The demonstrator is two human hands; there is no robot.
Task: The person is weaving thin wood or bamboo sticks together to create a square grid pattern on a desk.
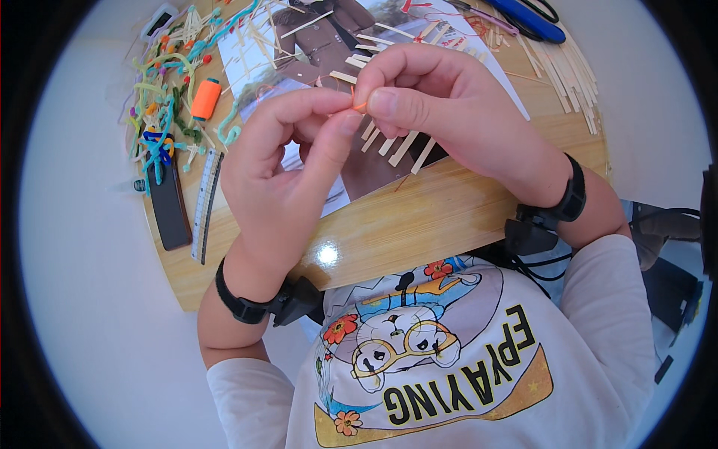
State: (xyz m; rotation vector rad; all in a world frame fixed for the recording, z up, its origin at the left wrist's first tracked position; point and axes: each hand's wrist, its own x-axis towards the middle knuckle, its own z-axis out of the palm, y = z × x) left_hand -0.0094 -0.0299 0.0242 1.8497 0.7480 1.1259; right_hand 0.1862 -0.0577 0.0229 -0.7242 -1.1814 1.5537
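Both hands meet above a printed sheet near the middle of the table. My left hand (288,146) is closed in a pinch, thumb against forefinger, on a bit of orange thread (360,107). On its other side my right hand (441,97) pinches the same thread, its thumb almost touching the left fingertips. Most of the thread is hidden by the fingers. Below and behind my right hand lie several thin wooden strips (404,153), set side by side, with reddish thread among some of them. My right hand covers their middle part.
The large printed sheet (374,173) shows a brown coat. At left are an orange thread spool (206,99), tangled pipe cleaners (159,146), a dark phone (169,206) and a clear ruler (206,206). Loose wooden strips (568,78) and blue-handled scissors (531,19) lie at far right.
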